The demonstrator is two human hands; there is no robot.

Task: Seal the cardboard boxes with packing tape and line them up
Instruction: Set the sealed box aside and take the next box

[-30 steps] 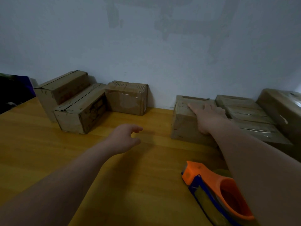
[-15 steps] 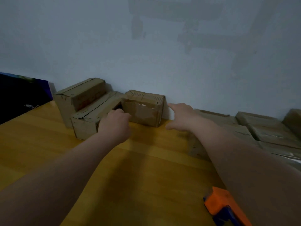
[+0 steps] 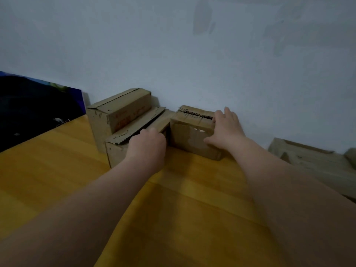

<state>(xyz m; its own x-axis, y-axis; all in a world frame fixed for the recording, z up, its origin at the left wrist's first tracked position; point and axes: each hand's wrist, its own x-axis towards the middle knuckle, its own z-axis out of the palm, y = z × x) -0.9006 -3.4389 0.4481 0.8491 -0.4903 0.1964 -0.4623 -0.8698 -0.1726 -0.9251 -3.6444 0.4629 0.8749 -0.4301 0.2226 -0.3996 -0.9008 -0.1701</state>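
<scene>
A small cardboard box point(image 3: 189, 138) with a torn, open top seam stands against the wall on the yellow table point(image 3: 192, 209). My right hand point(image 3: 226, 130) grips its right end, fingers over the top and thumb on the front face. My left hand point(image 3: 149, 146) is at the box's left end, its curled fingers reaching into the gap between this box and a low long box point(image 3: 133, 130) whose serrated flap is unsealed. Behind that one stands a taller box point(image 3: 119, 110). The tape dispenser is out of view.
Flatter cardboard boxes point(image 3: 308, 160) lie against the wall at the right edge. A dark panel point(image 3: 34, 108) leans at the far left. The grey wall point(image 3: 192, 64) runs right behind the boxes. Bare tabletop stretches in front of the boxes.
Both hands moved forward and left; the right left the right-hand boxes and closed on the small box's right end, the left reached its left end. The view swung left and the dispenser dropped out.
</scene>
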